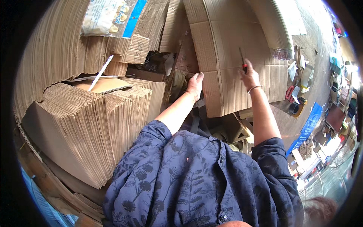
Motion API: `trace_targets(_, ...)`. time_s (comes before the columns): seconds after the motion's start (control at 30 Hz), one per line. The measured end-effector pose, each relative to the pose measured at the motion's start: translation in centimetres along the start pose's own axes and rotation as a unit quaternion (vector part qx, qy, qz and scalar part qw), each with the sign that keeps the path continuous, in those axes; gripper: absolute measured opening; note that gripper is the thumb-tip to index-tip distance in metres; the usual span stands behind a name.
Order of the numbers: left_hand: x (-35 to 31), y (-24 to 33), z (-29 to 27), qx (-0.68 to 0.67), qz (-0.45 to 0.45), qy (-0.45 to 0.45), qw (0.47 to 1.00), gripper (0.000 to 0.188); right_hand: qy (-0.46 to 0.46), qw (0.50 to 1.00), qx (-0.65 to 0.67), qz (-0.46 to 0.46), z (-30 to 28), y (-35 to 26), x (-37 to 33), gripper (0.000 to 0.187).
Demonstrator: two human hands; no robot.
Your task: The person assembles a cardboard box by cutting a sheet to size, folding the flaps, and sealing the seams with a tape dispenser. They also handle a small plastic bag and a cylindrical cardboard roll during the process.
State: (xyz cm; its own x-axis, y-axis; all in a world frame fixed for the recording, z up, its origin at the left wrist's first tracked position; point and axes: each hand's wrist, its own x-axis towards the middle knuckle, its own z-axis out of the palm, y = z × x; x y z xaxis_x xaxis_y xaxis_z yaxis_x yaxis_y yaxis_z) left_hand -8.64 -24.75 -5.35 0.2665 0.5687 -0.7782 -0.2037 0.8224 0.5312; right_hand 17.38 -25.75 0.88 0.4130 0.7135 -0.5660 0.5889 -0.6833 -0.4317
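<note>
A large creased cardboard sheet (234, 38) lies in front of me, its folds running lengthwise and across. At its left edge my left hand (194, 87) is closed on the cardboard, thumb toward the top face. Over the sheet's right half, my right hand (250, 78) grips a thin-bladed tool (242, 58) with a red and black handle. Its narrow dark blade points away from me; whether it is a knife or a screwdriver I cannot tell. A bracelet (255, 88) circles my right wrist.
Stacked flat cardboard (81, 117) fills the left side, with a white strap (101, 73) on it. A clear plastic bag (109, 19) rests on the far stack. Right of the sheet are a tape roll (293, 108), red-handled scissors (290, 93) and a blue strip (308, 126).
</note>
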Motion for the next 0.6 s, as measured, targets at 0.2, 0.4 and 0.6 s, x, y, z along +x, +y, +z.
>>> trace_targets(0.2,-0.8,0.4,2.1,-0.059,0.010,-0.010,0.998,0.038,-0.011,0.998,0.033,-0.046,1.4,-7.1,-2.2,0.053)
trace_targets(0.4,-0.7,1.0,1.8,0.135,0.054,0.066,0.987,0.043,-0.088,0.996,-0.012,-0.029,0.8,-12.6,-3.4,0.054)
trace_targets(0.6,-0.3,0.5,2.7,0.179,0.061,0.120,0.975,0.043,-0.051,0.996,-0.051,-0.053,2.0,-12.6,-2.4,0.056)
